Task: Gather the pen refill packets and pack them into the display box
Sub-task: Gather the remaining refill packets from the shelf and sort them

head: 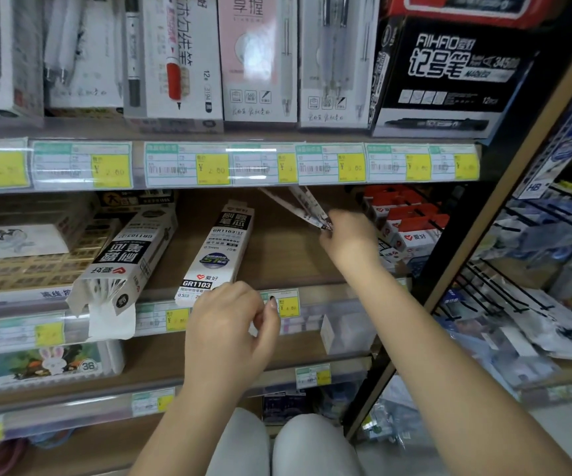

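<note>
My right hand (348,237) reaches into the middle shelf and pinches the near ends of a few long thin pen refill packets (303,206), which fan up toward the back left. A white and black display box marked GR1103 (221,250) lies lengthwise on the shelf. Its near end sits at the shelf's front edge. My left hand (233,324) hovers just below that near end with fingers loosely curled and nothing in them. A second matching box (128,257) lies to the left, its open near end showing several packets and a hanging flap.
Red and white small boxes (411,225) stand right of my right hand. Flat eraser boxes (27,266) fill the shelf's left. The upper shelf edge with price labels (222,164) hangs close above. A black upright (449,269) and hook racks (504,290) bound the right side.
</note>
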Demonstrator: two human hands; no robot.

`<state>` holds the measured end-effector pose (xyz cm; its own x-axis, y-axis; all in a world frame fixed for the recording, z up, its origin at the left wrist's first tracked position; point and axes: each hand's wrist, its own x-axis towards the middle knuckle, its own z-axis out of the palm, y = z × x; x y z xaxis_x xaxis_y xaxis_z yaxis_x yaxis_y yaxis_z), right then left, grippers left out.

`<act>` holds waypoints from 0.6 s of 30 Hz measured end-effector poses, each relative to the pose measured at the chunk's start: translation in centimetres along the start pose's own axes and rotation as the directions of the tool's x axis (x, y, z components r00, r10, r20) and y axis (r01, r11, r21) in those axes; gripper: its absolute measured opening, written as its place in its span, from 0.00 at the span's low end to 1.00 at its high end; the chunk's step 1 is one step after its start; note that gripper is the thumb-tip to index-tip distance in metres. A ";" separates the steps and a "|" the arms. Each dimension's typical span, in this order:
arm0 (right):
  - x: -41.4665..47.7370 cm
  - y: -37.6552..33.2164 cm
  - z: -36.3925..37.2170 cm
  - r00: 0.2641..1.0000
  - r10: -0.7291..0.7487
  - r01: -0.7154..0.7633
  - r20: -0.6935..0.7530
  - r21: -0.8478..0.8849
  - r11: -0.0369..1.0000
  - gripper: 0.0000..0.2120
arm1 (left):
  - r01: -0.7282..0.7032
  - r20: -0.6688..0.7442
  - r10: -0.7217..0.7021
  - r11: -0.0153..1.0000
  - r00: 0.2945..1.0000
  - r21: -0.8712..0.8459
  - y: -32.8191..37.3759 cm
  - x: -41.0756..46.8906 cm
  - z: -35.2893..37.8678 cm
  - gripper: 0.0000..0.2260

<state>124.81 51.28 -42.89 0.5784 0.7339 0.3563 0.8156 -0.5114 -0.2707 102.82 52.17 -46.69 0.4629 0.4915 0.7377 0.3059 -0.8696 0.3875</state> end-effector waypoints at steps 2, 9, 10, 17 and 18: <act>-1.4 0.8 -0.9 0.975 -0.136 0.144 -0.178 0.034 0.989 0.07 | -0.023 0.013 0.023 1.000 1.000 -0.006 0.2 0.0 0.2 0.14; -6.1 2.5 -3.3 0.893 -0.324 0.346 -0.311 0.014 0.938 0.09 | 0.096 0.233 -0.044 0.972 0.971 -0.217 1.6 -1.1 1.6 0.15; -6.9 2.8 -3.6 0.893 -0.340 0.366 -0.294 0.036 0.930 0.09 | 0.252 0.312 -0.154 0.920 0.937 -0.300 1.9 -1.3 2.0 0.15; -12.0 4.2 -4.5 0.853 -0.507 0.519 -0.122 0.096 0.849 0.15 | 0.910 0.958 -0.001 -0.313 0.285 -0.271 1.3 -2.3 4.4 0.21; -12.6 4.4 -4.6 0.833 -0.543 0.552 -0.101 0.102 0.828 0.15 | 0.900 0.953 0.102 -0.371 0.284 -0.229 1.0 -2.3 4.6 0.24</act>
<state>121.19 37.75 -44.45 0.0405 0.8445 0.5341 0.9925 0.0275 -0.1188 105.84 50.37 -50.58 0.9559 0.0955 -0.2778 0.1125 0.7547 0.6463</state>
